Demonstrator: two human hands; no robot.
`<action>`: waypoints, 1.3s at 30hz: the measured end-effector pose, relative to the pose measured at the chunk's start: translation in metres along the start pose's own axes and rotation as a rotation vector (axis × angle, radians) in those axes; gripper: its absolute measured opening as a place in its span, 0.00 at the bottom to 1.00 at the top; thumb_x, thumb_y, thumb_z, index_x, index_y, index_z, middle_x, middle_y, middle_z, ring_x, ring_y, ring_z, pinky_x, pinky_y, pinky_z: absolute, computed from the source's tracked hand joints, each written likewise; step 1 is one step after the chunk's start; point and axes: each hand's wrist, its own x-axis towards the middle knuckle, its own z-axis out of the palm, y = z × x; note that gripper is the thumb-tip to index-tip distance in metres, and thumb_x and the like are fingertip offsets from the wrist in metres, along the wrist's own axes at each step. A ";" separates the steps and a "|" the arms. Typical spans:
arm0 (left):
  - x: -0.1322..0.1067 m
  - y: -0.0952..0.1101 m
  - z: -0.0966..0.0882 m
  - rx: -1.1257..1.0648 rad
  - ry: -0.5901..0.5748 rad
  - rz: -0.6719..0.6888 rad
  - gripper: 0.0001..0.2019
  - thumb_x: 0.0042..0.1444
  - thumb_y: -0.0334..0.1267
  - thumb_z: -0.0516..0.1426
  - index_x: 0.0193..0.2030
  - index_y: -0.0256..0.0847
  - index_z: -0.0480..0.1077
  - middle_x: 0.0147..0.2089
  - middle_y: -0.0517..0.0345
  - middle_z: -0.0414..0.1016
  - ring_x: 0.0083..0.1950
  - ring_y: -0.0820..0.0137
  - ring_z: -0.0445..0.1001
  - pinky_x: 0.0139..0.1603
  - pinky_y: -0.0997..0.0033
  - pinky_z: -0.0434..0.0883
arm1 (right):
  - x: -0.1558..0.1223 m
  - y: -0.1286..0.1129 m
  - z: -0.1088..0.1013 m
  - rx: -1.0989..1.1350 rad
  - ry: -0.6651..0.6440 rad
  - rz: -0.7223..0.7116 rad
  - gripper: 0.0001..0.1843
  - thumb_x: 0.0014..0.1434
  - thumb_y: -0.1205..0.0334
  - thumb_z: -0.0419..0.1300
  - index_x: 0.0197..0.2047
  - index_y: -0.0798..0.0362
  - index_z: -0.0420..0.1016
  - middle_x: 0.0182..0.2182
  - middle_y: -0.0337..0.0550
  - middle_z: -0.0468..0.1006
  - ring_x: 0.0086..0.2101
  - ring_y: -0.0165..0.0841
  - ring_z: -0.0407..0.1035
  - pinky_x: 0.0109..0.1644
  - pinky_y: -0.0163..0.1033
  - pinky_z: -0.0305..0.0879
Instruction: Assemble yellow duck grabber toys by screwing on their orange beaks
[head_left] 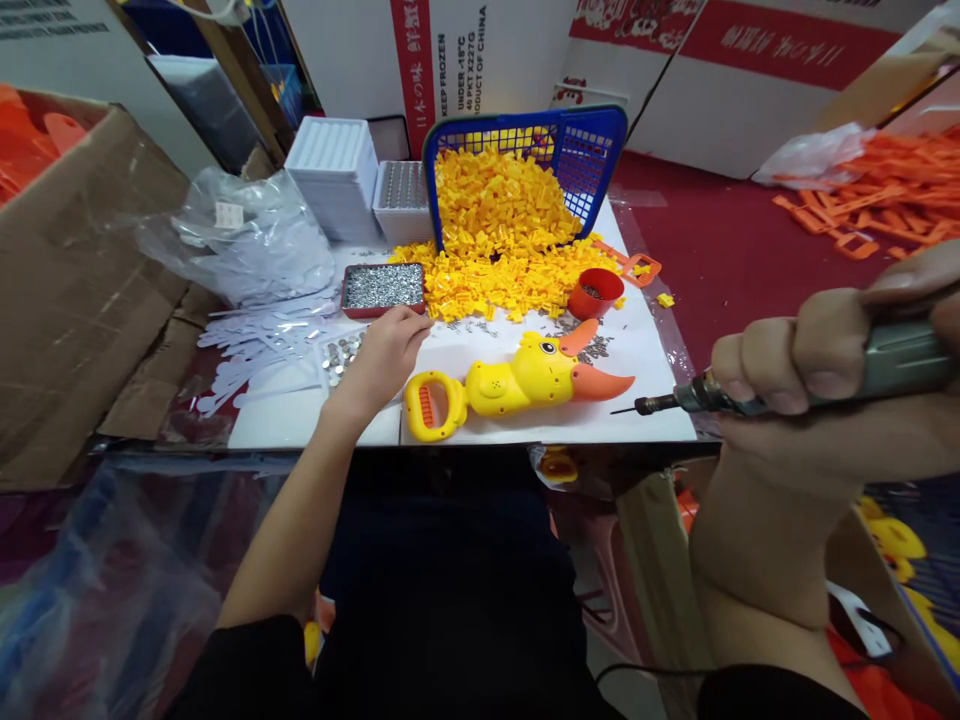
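My right hand (795,360) grips an electric screwdriver (900,358), its thin bit pointing left past the table edge. On the white sheet lies a yellow duck-headed grabber toy (499,388) with an orange beak, toward the right, and a looped handle, toward the left. My left hand (386,355) is closed in a pinch just above the toy's handle end, in front of a red tray (384,312) of small silver parts. Whatever its fingertips hold is too small to make out. Flat silver discs (341,358) lie beside that hand.
Behind are a tipped blue basket (592,180) spilling yellow plastic pieces (499,280), a red cup (598,292) of small dark parts and stacked white trays (334,180). White strips (262,340) lie left; orange parts (885,190) lie right. A cardboard box (75,290) stands far left.
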 end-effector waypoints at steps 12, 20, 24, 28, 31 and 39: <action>-0.007 0.003 0.007 -0.051 0.069 -0.113 0.08 0.63 0.32 0.53 0.40 0.41 0.75 0.43 0.51 0.80 0.46 0.62 0.77 0.51 0.60 0.73 | 0.002 0.012 -0.001 0.090 -0.044 -0.086 0.05 0.50 0.54 0.70 0.31 0.42 0.80 0.10 0.28 0.58 0.08 0.26 0.46 0.10 0.40 0.46; -0.025 0.029 -0.002 -0.255 0.210 -0.107 0.10 0.63 0.32 0.56 0.48 0.37 0.76 0.44 0.51 0.81 0.43 0.65 0.79 0.49 0.64 0.75 | 0.009 -0.011 -0.016 -0.081 -0.264 0.143 0.10 0.47 0.51 0.76 0.32 0.38 0.81 0.13 0.30 0.68 0.12 0.34 0.60 0.15 0.48 0.62; -0.043 0.076 -0.002 -0.465 0.177 -0.074 0.09 0.65 0.30 0.57 0.50 0.39 0.75 0.43 0.55 0.80 0.42 0.70 0.79 0.47 0.70 0.76 | 0.005 -0.010 0.003 0.005 -0.102 0.030 0.08 0.52 0.50 0.71 0.29 0.41 0.79 0.11 0.27 0.65 0.09 0.28 0.54 0.11 0.42 0.54; -0.053 0.112 0.009 -0.585 0.141 -0.020 0.10 0.66 0.28 0.56 0.50 0.40 0.75 0.42 0.57 0.79 0.43 0.73 0.78 0.47 0.73 0.75 | 0.003 -0.015 0.023 -0.022 -0.205 0.081 0.12 0.59 0.50 0.65 0.25 0.41 0.76 0.11 0.26 0.68 0.09 0.28 0.58 0.12 0.42 0.59; -0.054 0.125 0.020 -0.669 0.158 0.008 0.09 0.65 0.28 0.57 0.49 0.41 0.74 0.41 0.57 0.78 0.42 0.74 0.78 0.46 0.74 0.76 | 0.000 -0.016 0.035 0.025 -0.171 0.052 0.17 0.59 0.50 0.65 0.21 0.42 0.72 0.09 0.27 0.64 0.08 0.27 0.55 0.11 0.41 0.57; -0.059 0.139 0.031 -0.712 0.283 0.154 0.11 0.62 0.27 0.61 0.49 0.42 0.74 0.43 0.55 0.80 0.44 0.71 0.79 0.45 0.69 0.78 | -0.013 -0.003 0.043 0.113 -0.017 0.037 0.17 0.57 0.40 0.62 0.25 0.41 0.72 0.08 0.30 0.58 0.06 0.28 0.47 0.07 0.42 0.48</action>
